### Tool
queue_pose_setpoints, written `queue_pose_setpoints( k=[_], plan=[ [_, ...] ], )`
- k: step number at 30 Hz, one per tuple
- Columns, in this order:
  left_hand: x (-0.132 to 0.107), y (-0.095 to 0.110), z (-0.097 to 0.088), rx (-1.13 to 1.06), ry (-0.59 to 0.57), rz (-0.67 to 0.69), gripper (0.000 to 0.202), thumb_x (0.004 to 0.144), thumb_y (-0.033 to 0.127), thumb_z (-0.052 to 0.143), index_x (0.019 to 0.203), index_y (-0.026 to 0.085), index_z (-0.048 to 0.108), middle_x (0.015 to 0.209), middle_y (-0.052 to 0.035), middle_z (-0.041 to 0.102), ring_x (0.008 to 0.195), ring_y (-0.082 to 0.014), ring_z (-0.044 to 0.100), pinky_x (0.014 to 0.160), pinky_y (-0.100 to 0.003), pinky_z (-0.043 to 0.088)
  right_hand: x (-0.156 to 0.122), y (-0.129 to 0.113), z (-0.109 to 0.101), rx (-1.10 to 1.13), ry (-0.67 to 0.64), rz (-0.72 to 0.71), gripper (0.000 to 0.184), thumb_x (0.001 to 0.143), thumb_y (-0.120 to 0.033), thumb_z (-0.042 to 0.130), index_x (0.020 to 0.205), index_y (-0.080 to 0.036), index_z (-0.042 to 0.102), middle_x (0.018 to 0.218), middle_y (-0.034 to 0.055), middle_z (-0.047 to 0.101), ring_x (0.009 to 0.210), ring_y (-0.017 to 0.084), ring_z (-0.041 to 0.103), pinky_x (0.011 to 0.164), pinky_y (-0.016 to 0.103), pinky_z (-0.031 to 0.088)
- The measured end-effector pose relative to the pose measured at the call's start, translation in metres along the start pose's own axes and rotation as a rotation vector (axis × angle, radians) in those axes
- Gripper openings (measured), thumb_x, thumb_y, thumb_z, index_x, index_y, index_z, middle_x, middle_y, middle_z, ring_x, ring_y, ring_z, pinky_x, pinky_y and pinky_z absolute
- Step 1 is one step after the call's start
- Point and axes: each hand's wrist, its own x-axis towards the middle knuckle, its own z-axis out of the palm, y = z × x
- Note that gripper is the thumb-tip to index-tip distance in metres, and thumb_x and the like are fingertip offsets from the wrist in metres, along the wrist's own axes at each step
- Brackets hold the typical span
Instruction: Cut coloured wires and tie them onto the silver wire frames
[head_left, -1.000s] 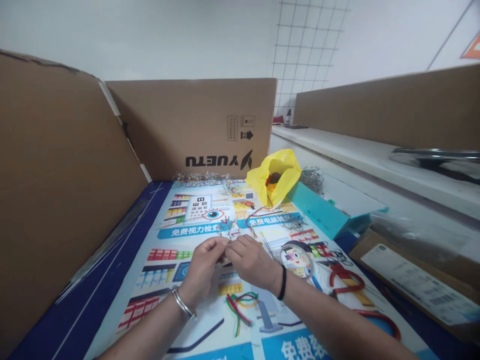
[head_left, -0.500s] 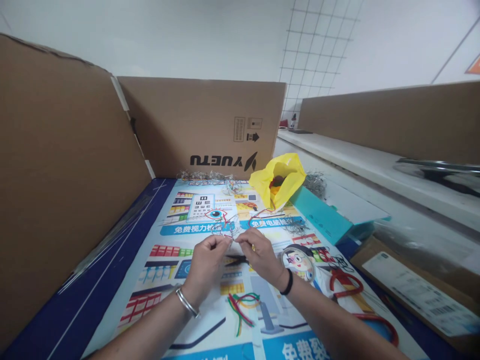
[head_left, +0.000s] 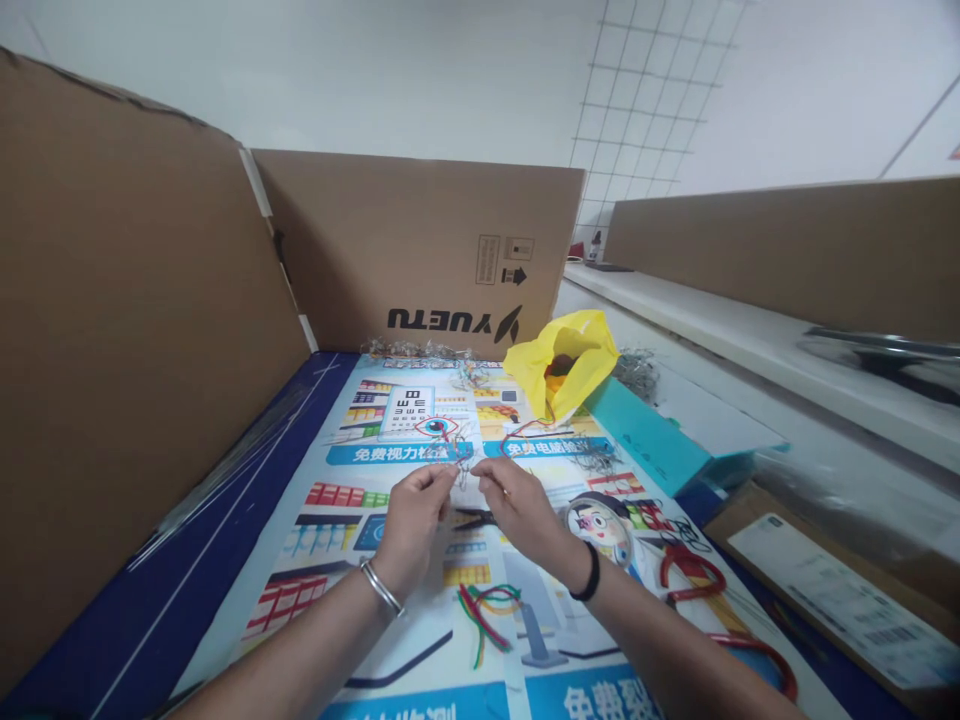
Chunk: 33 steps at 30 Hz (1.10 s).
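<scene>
My left hand (head_left: 420, 515) is closed in a pinch on the end of a thin wire, with a bit of red showing at its fingertips. Close beside it, my right hand (head_left: 521, 510) has thumb and forefinger pinched together; whatever they hold is too small to make out. A tangle of fine silvery wire (head_left: 461, 447) lies just beyond the fingertips. Between the hands, on the printed sheet (head_left: 551, 565), rests a dark pointed tool (head_left: 472, 519), partly hidden by the right hand. Nearer me lies a bunch of red, green and yellow wires (head_left: 486, 618).
A yellow plastic bag (head_left: 529, 370) stands open at the back, a red wire trailing from it. To the right are a turquoise box (head_left: 649, 440), a red-handled tool (head_left: 694, 572) and a labelled cardboard box (head_left: 840, 590). Cardboard panels (head_left: 420, 240) wall the back and left.
The view has shifted slightly. My left hand's fingertips have drawn a little away from the right hand's, widening the small gap between them. Both hands stay pinched.
</scene>
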Motion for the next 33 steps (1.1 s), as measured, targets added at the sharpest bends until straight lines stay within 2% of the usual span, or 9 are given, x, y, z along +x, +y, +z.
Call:
queue_pose_setpoints(
  k=[4, 7, 10, 17, 24, 26, 28, 31, 33],
  plan=[
    [0.002, -0.002, -0.001, -0.069, 0.015, -0.011, 0.032, 0.073, 0.041, 0.063, 0.058, 0.016, 0.050, 0.047, 0.0051, 0.043, 0.046, -0.0075, 0.033, 0.046, -0.020, 0.027, 0.004, -0.001, -0.008, -0.040, -0.108, 0.127, 0.026, 0.087, -0.014, 0.037, 0.106, -0.020, 0.053, 0.084, 0.0022, 0.065, 0.071, 0.015, 0.060, 0.066, 0.027, 0.046],
    [0.003, -0.002, -0.001, -0.108, 0.026, -0.033, 0.030, 0.071, 0.041, 0.065, 0.061, 0.015, 0.053, 0.051, 0.0035, 0.048, 0.048, -0.0076, 0.038, 0.047, -0.020, 0.030, 0.006, -0.002, -0.012, -0.036, -0.192, 0.207, 0.022, 0.086, -0.014, 0.038, 0.098, -0.019, 0.056, 0.078, 0.0002, 0.065, 0.057, 0.011, 0.058, 0.059, 0.024, 0.044],
    [0.003, 0.000, -0.002, -0.144, 0.027, -0.062, 0.029, 0.069, 0.041, 0.066, 0.066, 0.014, 0.057, 0.053, 0.0029, 0.051, 0.048, -0.0074, 0.039, 0.047, -0.019, 0.031, 0.005, -0.004, -0.013, 0.003, -0.240, 0.158, 0.021, 0.086, -0.015, 0.040, 0.092, -0.019, 0.060, 0.077, -0.0007, 0.065, 0.054, 0.009, 0.058, 0.057, 0.021, 0.044],
    [-0.001, 0.002, 0.000, -0.255, -0.034, -0.078, 0.029, 0.070, 0.041, 0.066, 0.064, 0.015, 0.054, 0.053, 0.0043, 0.048, 0.050, -0.0077, 0.041, 0.050, -0.020, 0.032, 0.000, -0.019, -0.005, -0.099, -0.298, -0.120, 0.025, 0.089, -0.017, 0.040, 0.083, -0.022, 0.064, 0.077, 0.0014, 0.068, 0.069, 0.014, 0.062, 0.063, 0.022, 0.044],
    [-0.001, 0.002, -0.002, -0.154, -0.030, -0.028, 0.027, 0.072, 0.038, 0.064, 0.063, 0.015, 0.054, 0.051, 0.0065, 0.039, 0.049, -0.0073, 0.033, 0.050, -0.020, 0.029, -0.003, -0.013, 0.001, -0.240, -0.189, -0.064, 0.030, 0.086, -0.017, 0.044, 0.111, -0.021, 0.060, 0.091, 0.0086, 0.071, 0.084, 0.021, 0.065, 0.072, 0.029, 0.050],
    [-0.002, 0.004, -0.001, -0.101, -0.019, -0.011, 0.026, 0.072, 0.037, 0.064, 0.063, 0.015, 0.055, 0.051, 0.0067, 0.038, 0.049, -0.0075, 0.032, 0.049, -0.020, 0.028, -0.001, -0.010, 0.001, -0.158, -0.167, -0.017, 0.030, 0.086, -0.018, 0.043, 0.111, -0.021, 0.061, 0.099, 0.0088, 0.069, 0.092, 0.021, 0.064, 0.078, 0.033, 0.050],
    [-0.003, 0.006, 0.000, -0.050, 0.000, -0.003, 0.025, 0.072, 0.036, 0.064, 0.062, 0.015, 0.054, 0.050, 0.0068, 0.038, 0.049, -0.0077, 0.031, 0.049, -0.020, 0.027, 0.001, -0.007, 0.000, -0.019, -0.143, 0.068, 0.028, 0.086, -0.019, 0.042, 0.106, -0.021, 0.062, 0.097, 0.0077, 0.069, 0.090, 0.021, 0.064, 0.078, 0.034, 0.050],
    [-0.005, 0.009, 0.003, -0.007, 0.017, 0.004, 0.026, 0.071, 0.035, 0.064, 0.057, 0.016, 0.052, 0.048, 0.0069, 0.038, 0.049, -0.0082, 0.032, 0.050, -0.021, 0.028, 0.003, -0.002, 0.000, 0.246, -0.162, 0.225, 0.027, 0.083, -0.018, 0.042, 0.102, -0.019, 0.061, 0.075, 0.0027, 0.064, 0.065, 0.016, 0.062, 0.059, 0.028, 0.050],
    [-0.006, 0.009, 0.005, 0.000, 0.017, 0.016, 0.025, 0.070, 0.033, 0.064, 0.056, 0.016, 0.052, 0.047, 0.0066, 0.039, 0.048, -0.0085, 0.034, 0.050, -0.021, 0.028, 0.003, 0.001, 0.002, 0.420, -0.182, 0.280, 0.026, 0.080, -0.016, 0.043, 0.100, -0.019, 0.059, 0.070, -0.0005, 0.059, 0.055, 0.012, 0.057, 0.052, 0.025, 0.047]
  ],
)
